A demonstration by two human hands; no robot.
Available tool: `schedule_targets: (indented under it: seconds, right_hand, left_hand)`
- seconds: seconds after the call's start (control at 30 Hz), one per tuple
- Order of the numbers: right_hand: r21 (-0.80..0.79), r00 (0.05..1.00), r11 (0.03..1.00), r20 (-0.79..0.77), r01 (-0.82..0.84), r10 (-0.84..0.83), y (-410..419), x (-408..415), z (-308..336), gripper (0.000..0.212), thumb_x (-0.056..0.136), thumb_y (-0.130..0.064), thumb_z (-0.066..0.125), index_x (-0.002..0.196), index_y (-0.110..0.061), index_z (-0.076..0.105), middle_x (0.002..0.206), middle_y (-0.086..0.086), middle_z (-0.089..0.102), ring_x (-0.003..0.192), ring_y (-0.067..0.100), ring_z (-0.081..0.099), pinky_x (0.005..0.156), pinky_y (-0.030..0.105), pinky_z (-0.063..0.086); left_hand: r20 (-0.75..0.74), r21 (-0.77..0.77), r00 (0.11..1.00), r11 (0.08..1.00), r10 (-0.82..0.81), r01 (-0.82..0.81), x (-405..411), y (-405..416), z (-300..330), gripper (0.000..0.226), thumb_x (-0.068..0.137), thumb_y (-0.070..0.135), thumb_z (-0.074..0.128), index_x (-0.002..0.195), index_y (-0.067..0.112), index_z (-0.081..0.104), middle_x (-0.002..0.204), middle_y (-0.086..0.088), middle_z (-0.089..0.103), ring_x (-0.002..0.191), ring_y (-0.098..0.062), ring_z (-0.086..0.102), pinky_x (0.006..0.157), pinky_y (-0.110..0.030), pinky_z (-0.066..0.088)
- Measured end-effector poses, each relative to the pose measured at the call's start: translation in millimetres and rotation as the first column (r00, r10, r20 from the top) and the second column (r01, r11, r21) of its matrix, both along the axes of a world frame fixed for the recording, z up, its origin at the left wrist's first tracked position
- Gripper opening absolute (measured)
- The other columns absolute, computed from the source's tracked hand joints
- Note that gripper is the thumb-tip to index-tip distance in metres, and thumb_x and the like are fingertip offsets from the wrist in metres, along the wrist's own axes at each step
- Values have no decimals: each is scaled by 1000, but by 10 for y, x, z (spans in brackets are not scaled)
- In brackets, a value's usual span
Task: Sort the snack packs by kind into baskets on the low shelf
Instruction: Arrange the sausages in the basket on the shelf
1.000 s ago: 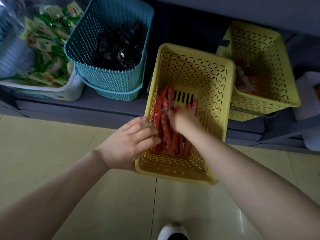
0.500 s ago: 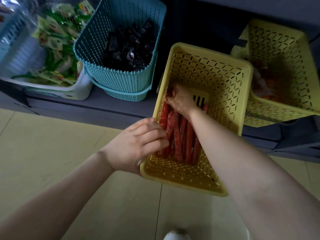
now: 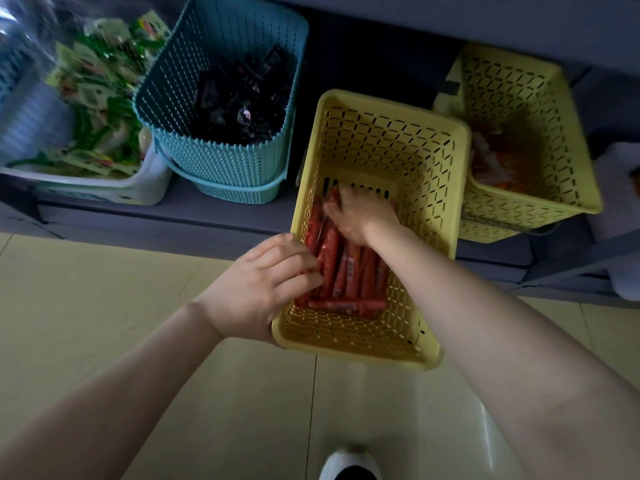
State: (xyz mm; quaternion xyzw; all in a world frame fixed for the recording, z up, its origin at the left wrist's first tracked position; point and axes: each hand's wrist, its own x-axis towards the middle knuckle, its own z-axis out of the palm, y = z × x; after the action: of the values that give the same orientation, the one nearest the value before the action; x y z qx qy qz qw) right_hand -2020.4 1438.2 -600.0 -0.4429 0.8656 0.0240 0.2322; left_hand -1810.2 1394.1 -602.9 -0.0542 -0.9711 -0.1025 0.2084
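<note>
A yellow perforated basket point(image 3: 398, 143) sticks out from the low shelf over the floor, tilted toward me. Several red stick-shaped snack packs point(image 3: 346, 275) lie lengthwise in its bottom, one crosswise at the near end. My left hand point(image 3: 263, 289) grips the basket's near-left rim, fingers curled over the edge. My right hand point(image 3: 360, 216) reaches inside and rests with spread fingers on the far ends of the red packs.
On the grey shelf point(image 3: 207, 220) stand a teal basket point(image 3: 221, 161) of dark packs point(image 3: 242, 98), a white tub point(image 3: 145, 188) of green packs point(image 3: 97, 98), and a second yellow basket point(image 3: 540, 98) with orange packs point(image 3: 498, 161). My shoe point(image 3: 349, 465) shows on the tiled floor.
My right hand has slid from the middle of the red packs toward the basket's far end. The packs now lie straighter, side by side. My left hand keeps its grip on the rim.
</note>
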Motion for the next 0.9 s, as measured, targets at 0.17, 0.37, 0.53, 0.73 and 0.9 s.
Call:
schedule_targets:
  seconds: [0.17,0.37,0.53,0.73,0.9]
  right_hand:
    - [235,973,958,-199,166,-120,91,-269,-71,46,98,-24,37,139,-3,37,146,19,36,133,34,33,108,39,29]
    - [324,986,942,-163,90,-38,81,-241,-99,60,100,-41,13,146,-6,26,152,17,26,135,32,34,109,40,28]
    - [157,977,985,-212,67,-33,290,101,-15,49,100,-36,23,136,-8,42,134,15,46,119,31,48,96,40,40]
    - [385,986,908,55,-167,158,665,567,147,30,95,-16,49,123,-6,53,93,6,56,72,18,54,64,29,47]
    - [499,952,821,257,-278,167,755,600,254,39,93,1,42,132,-3,45,100,7,51,77,17,51,71,26,46]
  left_hand:
    - [26,-1,1000,1000,2,-2,-13,-10,43,69,66,65,64,111,15,52,107,-8,60,111,-24,48,112,-37,23]
    - [61,-1,998,1000,-11,11,-15,-54,71,74,65,70,59,111,13,52,106,-11,63,113,-25,47,113,-38,21]
    - [81,-46,997,999,-10,13,2,-53,80,81,57,71,66,111,14,51,107,-10,63,112,-25,47,112,-39,21]
    - [65,-23,998,1000,0,2,-37,-44,105,82,53,67,65,114,15,49,108,-10,62,114,-26,45,110,-42,25]
    - [64,-58,998,998,2,2,-20,-30,96,87,49,66,70,115,13,48,109,-10,61,115,-26,44,109,-42,24]
